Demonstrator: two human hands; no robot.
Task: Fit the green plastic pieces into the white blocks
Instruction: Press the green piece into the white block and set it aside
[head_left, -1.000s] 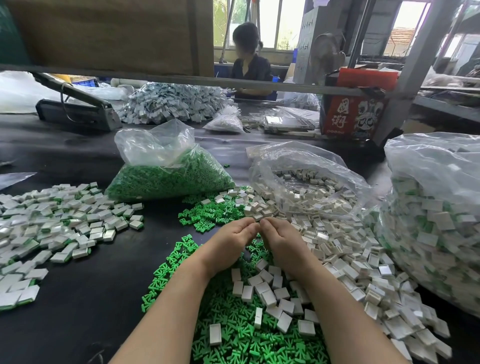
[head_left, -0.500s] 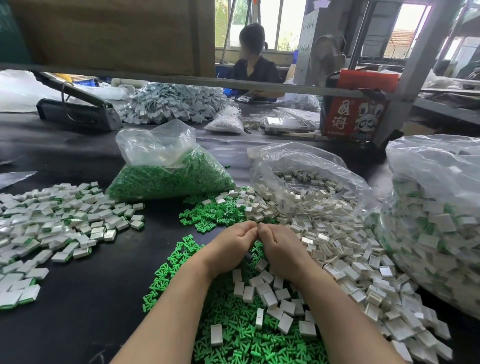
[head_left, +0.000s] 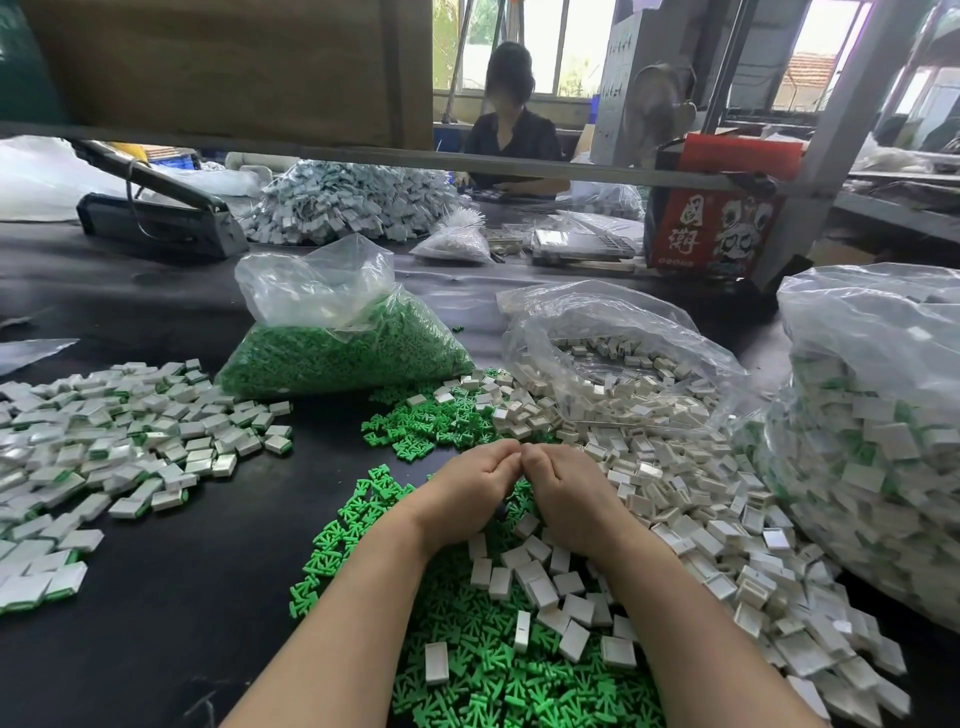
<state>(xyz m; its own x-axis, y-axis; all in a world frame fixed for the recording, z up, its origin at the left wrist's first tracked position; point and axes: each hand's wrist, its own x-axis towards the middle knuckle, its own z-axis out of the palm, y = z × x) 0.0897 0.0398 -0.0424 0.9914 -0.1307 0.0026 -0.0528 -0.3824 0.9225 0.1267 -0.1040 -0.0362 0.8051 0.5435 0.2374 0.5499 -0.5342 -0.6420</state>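
Both hands, left (head_left: 470, 486) and right (head_left: 566, 491), curl fingertip to fingertip, contents hidden, over green pieces (head_left: 467, 649) and white blocks (head_left: 675, 499) heaped on a black counter (head_left: 171, 623) in a windowed workshop

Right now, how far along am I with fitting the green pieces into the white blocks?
Done: a spread of assembled blocks lies to the left, and the big bag of assembled blocks on the right looks full. In hand: the left hand and right hand meet fingertip to fingertip; what they hold is hidden. Left: loose green pieces, loose white blocks, plus a bag of green pieces.
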